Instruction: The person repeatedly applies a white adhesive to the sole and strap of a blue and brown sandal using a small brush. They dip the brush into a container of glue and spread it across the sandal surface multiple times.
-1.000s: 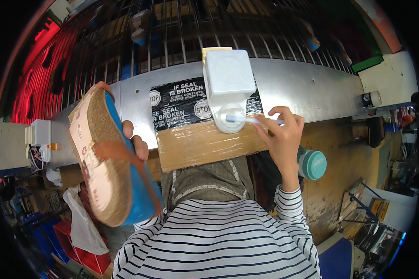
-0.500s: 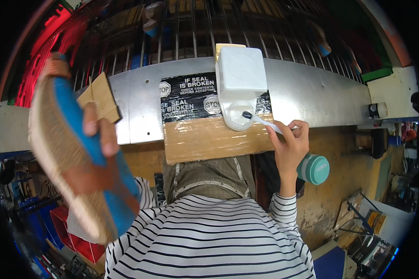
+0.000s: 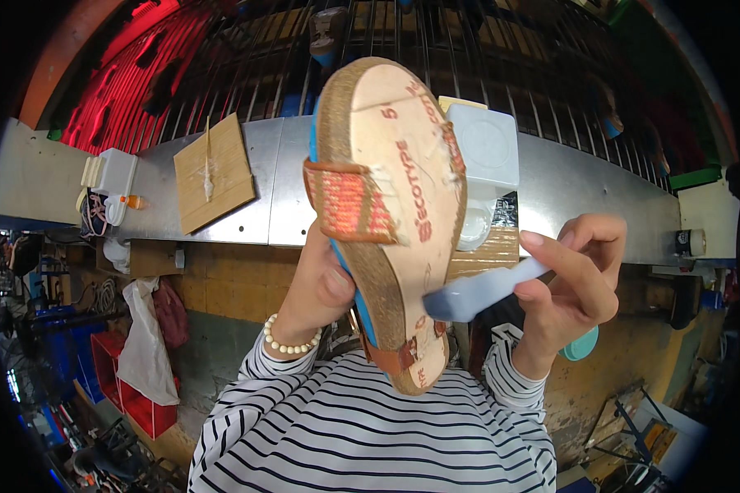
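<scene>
My left hand [image 3: 316, 275] is closed around a sandal [image 3: 411, 197] mounted on a blue last, held up with its underside facing me. That underside is pale, with a brown cork edge and strap ends folded over it in orange-brown and woven red. In the fingers of my right hand [image 3: 580, 275] is a brush [image 3: 489, 294] with a white handle. Its dark bristles are at the narrow middle of the underside. Behind the sandal stands a white plastic dispenser [image 3: 485, 144] with a round cup [image 3: 474, 226] at its base, partly hidden, on a taped cardboard box [image 3: 493, 260].
A metal ledge [image 3: 284, 177] runs across, with a barred rack [image 3: 419, 82] behind it. A wooden board [image 3: 214, 177] with a thin stick lies on the left. Red crates [image 3: 144, 415] and a white bag [image 3: 144, 345] stand lower left. A teal-lidded container [image 3: 581, 343] is beyond my right wrist.
My left hand has brought the sandal from the left to the middle and turned its underside toward me. My right hand has lifted the brush out of the cup to the sandal.
</scene>
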Available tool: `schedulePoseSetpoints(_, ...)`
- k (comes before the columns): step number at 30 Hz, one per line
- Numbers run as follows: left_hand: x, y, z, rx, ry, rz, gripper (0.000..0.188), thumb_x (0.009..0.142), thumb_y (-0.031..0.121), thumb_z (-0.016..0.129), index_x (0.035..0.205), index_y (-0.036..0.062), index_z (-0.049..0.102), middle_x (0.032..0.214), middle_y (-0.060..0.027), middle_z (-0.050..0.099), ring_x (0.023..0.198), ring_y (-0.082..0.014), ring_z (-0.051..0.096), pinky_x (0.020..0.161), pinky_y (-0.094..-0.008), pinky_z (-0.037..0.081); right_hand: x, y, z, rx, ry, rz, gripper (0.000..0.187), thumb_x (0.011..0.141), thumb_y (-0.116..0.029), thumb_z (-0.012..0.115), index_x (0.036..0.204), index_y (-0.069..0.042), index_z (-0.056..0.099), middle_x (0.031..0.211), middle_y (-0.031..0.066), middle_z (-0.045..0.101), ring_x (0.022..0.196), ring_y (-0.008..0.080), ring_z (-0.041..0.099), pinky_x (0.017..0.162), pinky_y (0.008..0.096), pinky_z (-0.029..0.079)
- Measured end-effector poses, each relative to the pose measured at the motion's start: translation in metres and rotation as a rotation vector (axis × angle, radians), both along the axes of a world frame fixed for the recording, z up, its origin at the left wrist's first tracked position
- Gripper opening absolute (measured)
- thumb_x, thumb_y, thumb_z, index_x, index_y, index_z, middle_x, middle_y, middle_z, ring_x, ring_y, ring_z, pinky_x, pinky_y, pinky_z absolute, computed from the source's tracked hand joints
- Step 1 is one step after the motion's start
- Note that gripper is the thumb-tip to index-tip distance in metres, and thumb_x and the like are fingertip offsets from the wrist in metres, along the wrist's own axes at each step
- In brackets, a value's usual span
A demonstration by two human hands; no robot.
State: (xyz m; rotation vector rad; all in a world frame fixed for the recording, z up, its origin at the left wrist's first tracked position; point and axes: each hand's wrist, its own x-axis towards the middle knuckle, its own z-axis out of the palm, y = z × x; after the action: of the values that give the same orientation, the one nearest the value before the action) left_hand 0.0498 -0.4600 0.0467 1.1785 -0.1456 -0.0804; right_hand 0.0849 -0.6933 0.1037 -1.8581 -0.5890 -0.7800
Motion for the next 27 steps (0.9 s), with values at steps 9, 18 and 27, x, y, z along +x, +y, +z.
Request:
schedulePoseSetpoints(9,-0.009,-0.015,0.025,0.037,0.111,-0.033,0.122,0.054,0.073,0.084,0.139,-0.0050,0.045,0.130,-0.0118,0.060,0.119,-0.0196,0.059,0.102,-0.0366,0.047,0.011,0.000,0.021,-0.179,-0.155,-0.120,0.046,0.054,-0.033,0.088,0.092,-0.009,0.080,0.084,0.0008,0.043,0.075,0.0143,0.043,0.062,0.0268,0.031)
schedulePoseSetpoints(18,0.005,-0.009,0.019,0.383,-0.342,-0.164,0.129,0.045,0.075,0.086,0.136,-0.0073,0.047,0.113,-0.0137,0.070,0.099,-0.0228,0.071,0.090,-0.0329,0.054,0.014,-0.006,0.028,-0.115,-0.128,-0.193,0.030,0.067,-0.021,0.085,0.091,-0.004,0.078,0.087,0.0022,0.045,0.077,0.0142,0.043,0.067,0.0262,0.031)
schedulePoseSetpoints(27,0.001,-0.022,0.010,0.320,-0.439,-0.120,0.149,0.037,0.079,0.082,0.148,-0.0079,0.034,0.118,-0.0180,0.069,0.105,-0.0267,0.071,0.094,-0.0364,0.055,0.025,-0.017,0.022,-0.062,-0.149,-0.176,0.032,0.072,-0.024,0.084,0.095,-0.003,0.077,0.093,0.0035,0.045,0.080,0.0154,0.044,0.070,0.0278,0.036)
